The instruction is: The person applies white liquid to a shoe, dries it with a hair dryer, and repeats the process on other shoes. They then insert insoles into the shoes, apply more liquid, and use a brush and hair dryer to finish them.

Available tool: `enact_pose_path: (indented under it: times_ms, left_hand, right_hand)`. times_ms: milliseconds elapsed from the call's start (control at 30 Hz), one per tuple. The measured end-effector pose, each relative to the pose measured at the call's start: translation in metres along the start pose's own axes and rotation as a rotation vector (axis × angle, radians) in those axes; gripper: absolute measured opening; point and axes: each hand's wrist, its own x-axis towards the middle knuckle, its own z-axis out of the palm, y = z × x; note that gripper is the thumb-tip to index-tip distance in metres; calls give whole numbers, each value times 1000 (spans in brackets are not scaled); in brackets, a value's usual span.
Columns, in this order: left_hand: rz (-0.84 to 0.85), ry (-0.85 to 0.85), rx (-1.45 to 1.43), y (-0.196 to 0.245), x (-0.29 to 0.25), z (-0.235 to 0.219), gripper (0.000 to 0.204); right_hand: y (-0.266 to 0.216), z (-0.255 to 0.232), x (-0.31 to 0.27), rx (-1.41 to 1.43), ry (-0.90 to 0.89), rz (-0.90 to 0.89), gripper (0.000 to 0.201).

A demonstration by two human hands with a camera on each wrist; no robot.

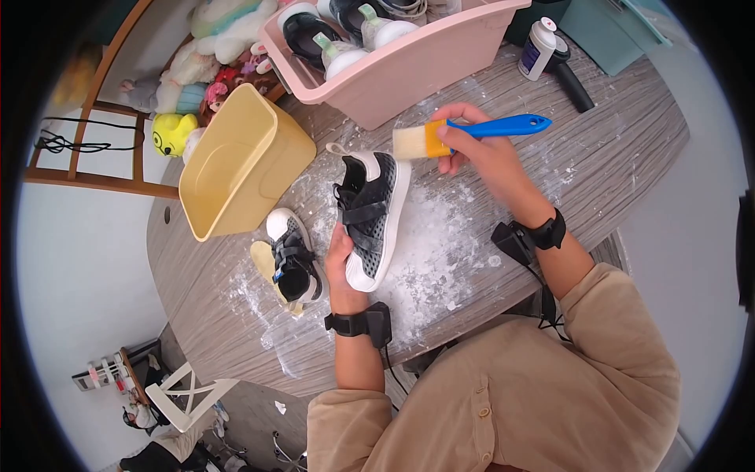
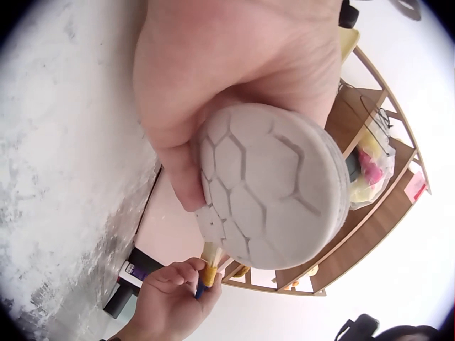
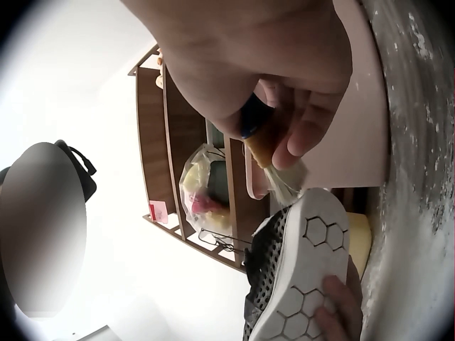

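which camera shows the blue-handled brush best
The head view: it shows the brush side-on, from pale bristles to handle tip, partly covered by the right hand. The left wrist view shows it small and partly hidden; the right wrist view shows its bristles, handle mostly hidden.

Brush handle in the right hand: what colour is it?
The brush handle is blue, best seen in the head view.

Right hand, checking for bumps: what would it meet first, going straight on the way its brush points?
Led by the paintbrush, the right hand would likely meet the held sneaker's heel; whether bristles touch it is unclear.
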Motion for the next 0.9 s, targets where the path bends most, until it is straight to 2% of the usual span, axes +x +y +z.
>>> enact_pose_path:
  times_ms: [33, 133, 400, 533, 600, 900]
  left_hand:
    - [-4, -34, -9, 0, 1, 0, 57]
    - [-8, 156, 9, 1, -1, 1, 70]
    - [2, 194, 5, 1, -2, -3, 68]
    - [-25, 105, -30, 1, 0, -2, 69]
    - [-8, 30, 3, 0, 1, 3, 62]
    - [-20, -43, 23, 1, 0, 2, 59]
  right_hand:
    - [-1, 0, 0, -31, -23, 14, 24]
    - [-2, 2, -3, -92, -91, 34, 23]
    - [-4, -5, -6, -81, -308, 59, 23]
    - [-2, -2, -2, -6, -63, -5, 23]
    - [-1, -3, 2, -13, 19, -32, 23]
    - [2, -4, 1, -83, -21, 34, 23]
